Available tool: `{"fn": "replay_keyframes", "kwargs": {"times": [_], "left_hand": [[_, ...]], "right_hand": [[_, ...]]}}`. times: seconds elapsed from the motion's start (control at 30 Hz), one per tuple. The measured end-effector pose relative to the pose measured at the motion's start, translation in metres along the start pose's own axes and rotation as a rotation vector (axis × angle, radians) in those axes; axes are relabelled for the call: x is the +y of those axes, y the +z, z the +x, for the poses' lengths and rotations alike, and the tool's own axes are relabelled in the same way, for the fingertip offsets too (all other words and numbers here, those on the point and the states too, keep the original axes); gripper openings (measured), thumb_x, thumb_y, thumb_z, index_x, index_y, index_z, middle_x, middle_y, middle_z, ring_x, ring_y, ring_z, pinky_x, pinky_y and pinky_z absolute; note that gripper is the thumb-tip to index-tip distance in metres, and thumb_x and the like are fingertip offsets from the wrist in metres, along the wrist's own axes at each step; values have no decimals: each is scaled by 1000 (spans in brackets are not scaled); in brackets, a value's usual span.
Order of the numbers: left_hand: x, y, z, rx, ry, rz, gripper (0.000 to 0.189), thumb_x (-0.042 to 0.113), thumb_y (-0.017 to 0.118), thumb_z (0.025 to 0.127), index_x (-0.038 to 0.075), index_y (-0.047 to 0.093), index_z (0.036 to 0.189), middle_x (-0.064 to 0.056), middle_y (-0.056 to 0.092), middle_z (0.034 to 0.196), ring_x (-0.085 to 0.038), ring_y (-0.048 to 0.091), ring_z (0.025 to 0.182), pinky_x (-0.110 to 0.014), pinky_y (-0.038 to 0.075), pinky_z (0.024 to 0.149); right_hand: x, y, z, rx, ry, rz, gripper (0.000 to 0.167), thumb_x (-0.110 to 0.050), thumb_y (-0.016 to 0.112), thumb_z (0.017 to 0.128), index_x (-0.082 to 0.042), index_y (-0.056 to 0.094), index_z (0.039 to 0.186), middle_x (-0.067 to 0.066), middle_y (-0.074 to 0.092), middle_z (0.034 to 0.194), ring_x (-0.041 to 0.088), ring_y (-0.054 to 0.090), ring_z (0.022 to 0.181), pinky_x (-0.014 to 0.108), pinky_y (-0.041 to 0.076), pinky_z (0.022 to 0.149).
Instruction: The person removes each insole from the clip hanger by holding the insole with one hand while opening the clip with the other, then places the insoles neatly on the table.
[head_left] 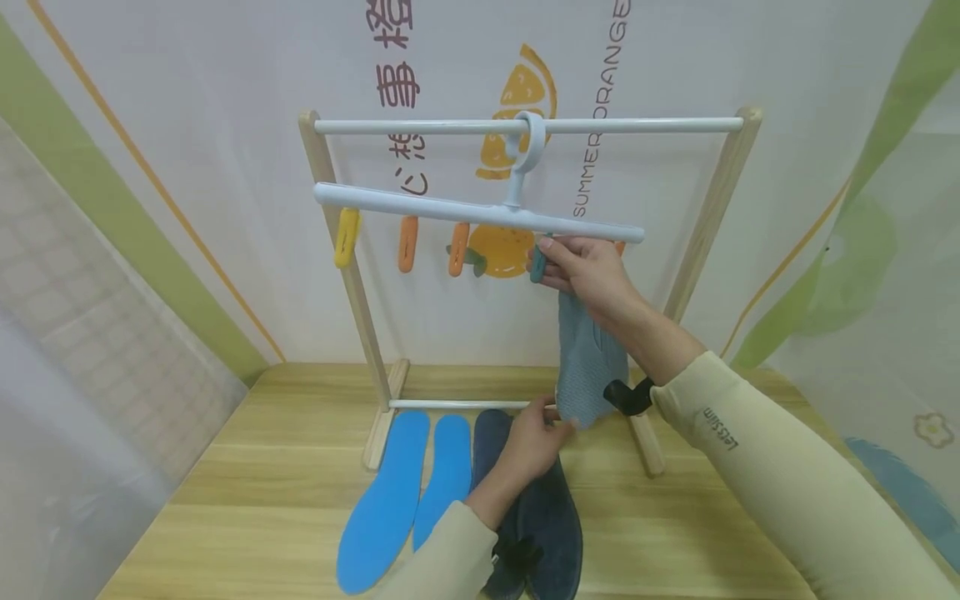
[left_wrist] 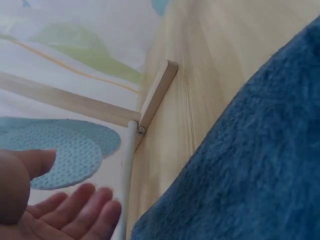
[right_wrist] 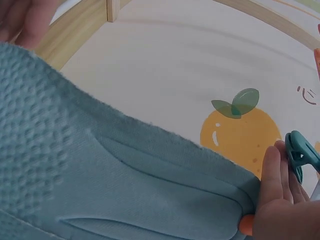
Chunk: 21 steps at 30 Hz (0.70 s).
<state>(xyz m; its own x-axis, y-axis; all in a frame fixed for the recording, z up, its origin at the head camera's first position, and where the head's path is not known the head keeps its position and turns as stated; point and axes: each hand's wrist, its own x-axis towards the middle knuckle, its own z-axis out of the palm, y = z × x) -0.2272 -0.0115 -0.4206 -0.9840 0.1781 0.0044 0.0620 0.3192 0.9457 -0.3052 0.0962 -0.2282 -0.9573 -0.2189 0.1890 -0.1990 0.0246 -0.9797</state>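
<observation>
In the head view my right hand (head_left: 600,271) pinches a teal clip (head_left: 538,262) under the white hanger bar (head_left: 420,205). The same clip (right_wrist: 298,152) sits at my fingers in the right wrist view. Beside this hand, a pair of grey-blue insoles (head_left: 588,367) hangs down, overlapping, with an orange clip (right_wrist: 246,225) at the upper end. Their dimpled lower ends (left_wrist: 72,160) show in the left wrist view. My left hand (head_left: 531,446) is next to those ends, its fingers extended and thumb apart, holding nothing.
A wooden rack (head_left: 360,317) with a white top rod (head_left: 645,125) carries the hanger. Yellow (head_left: 347,237) and orange clips (head_left: 407,244) hang farther left. Blue insoles (head_left: 382,500) and dark navy fuzzy insoles (head_left: 558,525) lie on the wooden table (head_left: 247,500).
</observation>
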Motion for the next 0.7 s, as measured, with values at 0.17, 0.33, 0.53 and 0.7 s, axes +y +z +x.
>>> {"fn": "replay_keyframes", "kwargs": {"times": [0.17, 0.33, 0.53, 0.7], "left_hand": [[-4, 5, 4, 18, 65, -30, 41, 21, 62, 102, -4, 58, 134, -18, 74, 115, -27, 74, 100, -31, 61, 77], [-2, 9, 3, 10, 86, -81, 28, 12, 60, 102, -5, 66, 123, -16, 76, 102, -21, 74, 84, -22, 59, 69], [2, 10, -1, 5, 121, -58, 26, 10, 58, 103, -5, 68, 121, -14, 76, 98, -8, 69, 77, -20, 57, 67], [3, 7, -6, 6, 132, -32, 24, 10, 58, 103, -5, 69, 117, -13, 76, 95, -7, 69, 76, -19, 56, 65]], "right_hand": [[0, 0, -1, 6, 4, -6, 43, -26, 59, 104, 3, 58, 136, 26, 63, 135, 30, 69, 119, 27, 61, 89], [0, 0, -1, 9, 12, -25, 44, -28, 59, 104, 2, 58, 136, 25, 64, 135, 32, 67, 121, 28, 61, 91], [-1, -2, -1, 17, 25, -51, 46, -30, 61, 103, -1, 57, 138, 22, 63, 135, 21, 72, 110, 28, 61, 92], [1, -3, -3, 15, 36, -58, 53, -32, 63, 101, -2, 52, 144, 17, 62, 139, 20, 71, 112, 29, 60, 92]]}}
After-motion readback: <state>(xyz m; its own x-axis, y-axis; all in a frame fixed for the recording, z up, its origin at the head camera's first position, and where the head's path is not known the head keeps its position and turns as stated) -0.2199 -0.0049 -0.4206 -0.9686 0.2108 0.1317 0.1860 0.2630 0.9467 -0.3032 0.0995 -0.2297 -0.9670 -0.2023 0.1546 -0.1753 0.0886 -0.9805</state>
